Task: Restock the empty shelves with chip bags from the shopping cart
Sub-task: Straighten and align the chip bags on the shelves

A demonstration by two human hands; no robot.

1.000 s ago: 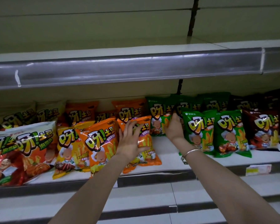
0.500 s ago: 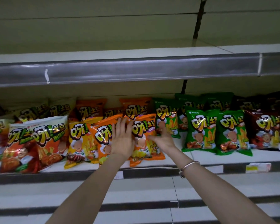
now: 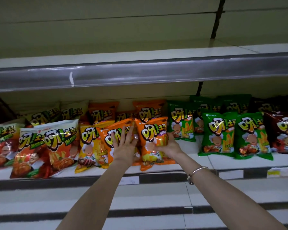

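Evidently the left hand (image 3: 123, 146) pressed flat, fingers straight, on the left orange bag (image 3: 104, 138); the right hand (image 3: 169, 146) curled round the right orange bag (image 3: 152, 135) on the shelf (image 3: 223, 161); squaring them upright probably wanted gentle, even pressure.

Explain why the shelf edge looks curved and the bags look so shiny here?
Head view: the wide-angle lens bows the upper shelf rail. Head view: light glints off the glossy orange bag gripped by the right hand. Head view: the brown bags at far right sit dim and slightly soft.
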